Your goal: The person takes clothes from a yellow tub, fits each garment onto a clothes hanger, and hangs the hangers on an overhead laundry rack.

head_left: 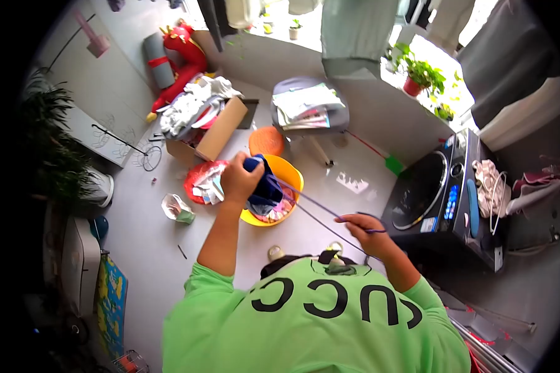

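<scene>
My left hand [241,180] is closed on a dark blue garment [265,191], lifted over a yellow tub [297,176]. Part of the garment hangs down into the tub, where pink, patterned cloth [276,209] lies. On the right, my right hand [362,227] grips a thin purple piece that looks like a clothes hanger [320,206]. Its long, thin sides slant from my right hand towards the blue garment; where they meet the cloth is hard to make out.
Left of the tub are a red basin [191,183] with cloths and a cardboard box [221,132] by a heap of white clothes [200,99]. A chair [341,118] bearing papers stands ahead, near an orange stool [266,142]. A black washing machine [410,199] is at right.
</scene>
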The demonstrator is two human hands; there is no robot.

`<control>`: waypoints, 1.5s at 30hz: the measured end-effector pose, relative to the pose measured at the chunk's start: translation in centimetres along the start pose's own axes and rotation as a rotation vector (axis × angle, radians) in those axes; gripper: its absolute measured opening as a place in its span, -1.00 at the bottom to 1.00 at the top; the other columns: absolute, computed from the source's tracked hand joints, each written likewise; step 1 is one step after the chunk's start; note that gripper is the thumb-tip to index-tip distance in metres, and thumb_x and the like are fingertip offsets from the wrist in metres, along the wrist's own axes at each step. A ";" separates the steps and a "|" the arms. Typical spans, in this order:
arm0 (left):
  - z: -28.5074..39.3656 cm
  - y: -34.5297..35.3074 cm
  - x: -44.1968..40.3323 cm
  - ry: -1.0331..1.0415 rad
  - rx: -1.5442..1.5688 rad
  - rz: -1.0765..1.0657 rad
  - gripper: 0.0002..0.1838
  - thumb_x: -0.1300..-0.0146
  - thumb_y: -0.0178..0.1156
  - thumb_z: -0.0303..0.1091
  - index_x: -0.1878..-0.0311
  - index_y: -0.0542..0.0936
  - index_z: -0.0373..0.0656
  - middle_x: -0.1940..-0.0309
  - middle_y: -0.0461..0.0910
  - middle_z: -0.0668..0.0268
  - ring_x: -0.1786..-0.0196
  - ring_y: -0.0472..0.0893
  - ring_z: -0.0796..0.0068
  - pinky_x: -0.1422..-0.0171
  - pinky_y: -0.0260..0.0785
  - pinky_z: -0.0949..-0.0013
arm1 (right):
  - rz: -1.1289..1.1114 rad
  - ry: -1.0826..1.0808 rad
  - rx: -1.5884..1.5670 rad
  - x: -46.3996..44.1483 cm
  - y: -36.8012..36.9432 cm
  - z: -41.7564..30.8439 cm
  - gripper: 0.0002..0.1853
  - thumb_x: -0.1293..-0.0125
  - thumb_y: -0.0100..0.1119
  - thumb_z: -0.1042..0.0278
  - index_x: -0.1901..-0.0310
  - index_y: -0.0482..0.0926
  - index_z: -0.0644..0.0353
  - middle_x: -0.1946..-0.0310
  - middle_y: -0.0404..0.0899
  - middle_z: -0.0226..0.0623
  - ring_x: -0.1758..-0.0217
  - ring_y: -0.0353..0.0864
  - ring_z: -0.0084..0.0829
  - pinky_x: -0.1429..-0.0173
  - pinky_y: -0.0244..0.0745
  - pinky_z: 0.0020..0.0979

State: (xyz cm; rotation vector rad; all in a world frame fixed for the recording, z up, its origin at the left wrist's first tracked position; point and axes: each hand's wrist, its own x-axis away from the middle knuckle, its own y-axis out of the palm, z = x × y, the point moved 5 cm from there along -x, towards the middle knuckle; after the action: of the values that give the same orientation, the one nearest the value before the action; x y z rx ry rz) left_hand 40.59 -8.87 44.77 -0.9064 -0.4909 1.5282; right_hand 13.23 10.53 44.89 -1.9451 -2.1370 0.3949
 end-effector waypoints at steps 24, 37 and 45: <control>3.3 -21.4 6.3 1.028 -0.162 -0.039 -0.81 -0.07 0.25 -0.13 0.31 0.55 0.04 0.35 0.52 0.43 0.21 0.51 0.37 0.02 0.25 0.25 | -0.676 -0.557 -0.387 -8.2 16.6 -16.1 -0.26 -0.33 0.11 0.01 -0.38 0.11 0.28 -0.38 0.07 -0.10 -0.45 0.05 -0.29 -0.48 -0.10 -0.31; -3.4 -36.5 2.2 0.627 0.149 0.327 -0.91 -0.18 0.21 -0.40 0.28 0.57 -0.20 0.48 0.48 0.22 0.33 0.48 0.22 0.15 0.33 0.27 | -0.161 -1.160 0.822 -12.4 12.5 -20.9 -0.67 -0.13 0.28 0.04 0.19 0.57 0.08 0.23 0.60 -0.30 0.03 0.56 -0.25 -0.26 0.32 -0.22; -4.4 -39.4 6.8 0.388 0.235 0.273 -0.83 -0.34 0.14 -0.29 0.23 0.56 -0.21 0.45 0.47 0.38 0.35 0.46 0.53 0.21 0.27 0.47 | -0.103 -1.168 1.002 -16.4 4.2 -23.2 -0.77 0.01 0.35 0.27 0.38 0.47 0.06 0.45 0.46 -0.40 0.29 0.54 -0.38 0.24 0.47 -0.35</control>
State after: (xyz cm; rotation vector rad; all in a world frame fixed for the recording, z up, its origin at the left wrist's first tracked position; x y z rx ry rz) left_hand 69.18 3.89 70.02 -1.0822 0.0945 1.5625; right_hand 26.62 -4.30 65.46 -1.0015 -1.7294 2.4168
